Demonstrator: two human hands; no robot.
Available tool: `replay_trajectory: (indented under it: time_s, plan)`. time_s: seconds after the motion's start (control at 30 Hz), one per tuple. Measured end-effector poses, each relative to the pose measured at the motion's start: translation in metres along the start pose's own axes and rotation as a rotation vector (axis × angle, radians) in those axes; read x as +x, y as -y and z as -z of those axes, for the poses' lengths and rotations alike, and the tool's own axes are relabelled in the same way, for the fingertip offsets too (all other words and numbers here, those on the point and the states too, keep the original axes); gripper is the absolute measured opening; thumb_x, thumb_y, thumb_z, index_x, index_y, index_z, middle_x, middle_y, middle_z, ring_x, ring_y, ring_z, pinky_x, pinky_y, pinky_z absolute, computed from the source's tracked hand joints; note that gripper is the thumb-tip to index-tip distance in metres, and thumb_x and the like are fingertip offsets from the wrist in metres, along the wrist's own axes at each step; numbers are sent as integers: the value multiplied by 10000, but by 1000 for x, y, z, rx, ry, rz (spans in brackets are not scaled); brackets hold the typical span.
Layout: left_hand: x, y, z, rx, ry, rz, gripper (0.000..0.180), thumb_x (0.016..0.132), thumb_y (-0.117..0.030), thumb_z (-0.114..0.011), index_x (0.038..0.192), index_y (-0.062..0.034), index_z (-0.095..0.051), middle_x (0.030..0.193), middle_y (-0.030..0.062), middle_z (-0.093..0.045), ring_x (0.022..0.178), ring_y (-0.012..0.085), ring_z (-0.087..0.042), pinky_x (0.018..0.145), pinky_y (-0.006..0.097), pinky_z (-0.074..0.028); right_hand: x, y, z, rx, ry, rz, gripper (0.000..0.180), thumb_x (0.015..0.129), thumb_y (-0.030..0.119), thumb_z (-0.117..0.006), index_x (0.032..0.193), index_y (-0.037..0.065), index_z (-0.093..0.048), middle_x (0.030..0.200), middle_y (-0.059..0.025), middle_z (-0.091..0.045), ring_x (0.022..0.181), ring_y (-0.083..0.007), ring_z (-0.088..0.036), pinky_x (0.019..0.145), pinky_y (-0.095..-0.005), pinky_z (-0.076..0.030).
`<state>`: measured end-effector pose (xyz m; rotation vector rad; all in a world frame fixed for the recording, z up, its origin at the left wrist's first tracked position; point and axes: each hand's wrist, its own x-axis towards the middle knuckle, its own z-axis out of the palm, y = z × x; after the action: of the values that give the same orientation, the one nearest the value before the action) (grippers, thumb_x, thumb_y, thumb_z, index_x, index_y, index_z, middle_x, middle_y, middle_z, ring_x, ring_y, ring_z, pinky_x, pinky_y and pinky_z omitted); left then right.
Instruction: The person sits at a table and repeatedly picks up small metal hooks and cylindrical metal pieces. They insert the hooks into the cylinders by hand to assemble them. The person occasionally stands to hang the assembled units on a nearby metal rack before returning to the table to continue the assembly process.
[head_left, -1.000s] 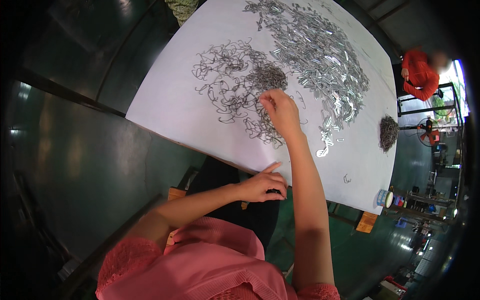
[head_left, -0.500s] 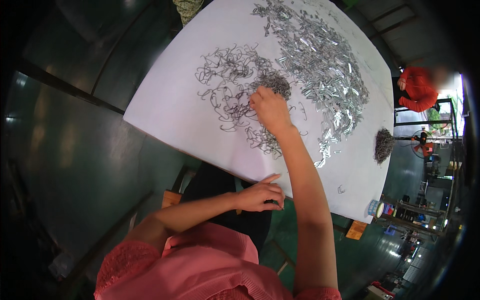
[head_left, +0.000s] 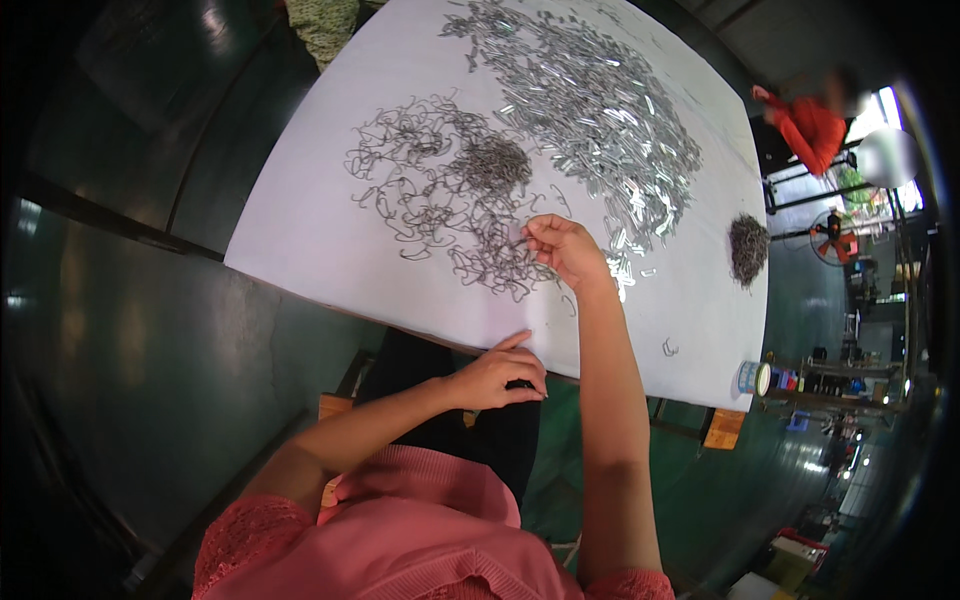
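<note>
Dark metal hooks (head_left: 492,168), uncountable; one blue tin (head_left: 748,378); right hand (head_left: 562,250) pinched closed, contents unclear; left hand (head_left: 492,380) loosely open.

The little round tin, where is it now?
In the head view, the round tin is on the right, by the near right corner of the white table, below the small dark pile.

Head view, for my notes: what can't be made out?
Right hand: whether it pinches anything; too small, head view.
Left hand: its palm; hidden by its back, head view.
Wire pile: lower layers; hidden by upper ones, head view.
Patterned cloth: cut off by head view's top edge.
</note>
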<state>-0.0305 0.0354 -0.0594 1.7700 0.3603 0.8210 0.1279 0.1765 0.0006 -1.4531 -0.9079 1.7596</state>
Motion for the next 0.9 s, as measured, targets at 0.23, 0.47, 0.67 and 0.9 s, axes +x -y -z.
replay_trajectory:
  time_s: [0.23,0.47,0.67,0.9]
  plan:
    - [5,-11,-3,49,-70,85,76,790,-136,-708,844,-112,-659,868,18,-637,922,173,-608,1116,491,-232,-131,-42,11,-21,-332,185,121,897,106,-607,977,21,-576,876,-65,-631,705,-90,-552,543,-202,-400]
    - [8,-38,-17,78,-131,165,115,766,-104,-724,868,-95,-671,883,24,-650,918,191,-619,1049,467,-324,-235,-99,-28,327,-574,326,271,838,28,-672,1056,21,-511,890,-119,-668,733,-156,-650,568,-224,-505]
    - [15,-48,-24,102,-130,157,111,772,-93,-715,872,-89,-667,871,23,-659,911,199,-626,1037,472,-338,-237,-106,-37,431,-672,396,207,844,-2,-660,995,13,-519,873,-136,-667,717,-159,-659,653,-255,-553]
    - [15,-49,-32,181,-122,152,109,776,-88,-710,874,-95,-662,884,16,-657,923,193,-621,1029,479,-342,-238,-109,-36,459,-738,437,173,854,-1,-650,952,16,-508,874,-137,-656,735,-162,-660,664,-256,-553]
